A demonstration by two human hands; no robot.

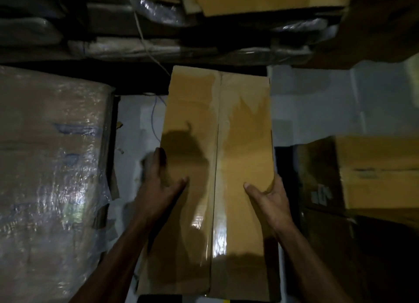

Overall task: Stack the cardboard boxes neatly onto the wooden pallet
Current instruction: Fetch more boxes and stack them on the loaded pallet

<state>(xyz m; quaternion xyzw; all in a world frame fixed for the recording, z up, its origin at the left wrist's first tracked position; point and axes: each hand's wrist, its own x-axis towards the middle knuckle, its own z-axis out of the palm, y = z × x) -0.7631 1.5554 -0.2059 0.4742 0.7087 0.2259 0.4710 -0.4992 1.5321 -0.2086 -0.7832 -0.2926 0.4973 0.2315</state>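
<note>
Left hand (158,187), right hand (269,196) grip cardboard box (217,166) sides, thumbs on top.

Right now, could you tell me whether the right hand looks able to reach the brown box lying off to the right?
Probably yes: the right hand would first have to let go of the long box it grips, but nothing visible stands between it and the brown box.

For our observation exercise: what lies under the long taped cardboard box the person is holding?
Around the cardboard box, pale floor shows on both sides, with a thin blue cord at its left edge. Directly beneath is covered by the box, so no wooden pallet can be confirmed there.
</note>
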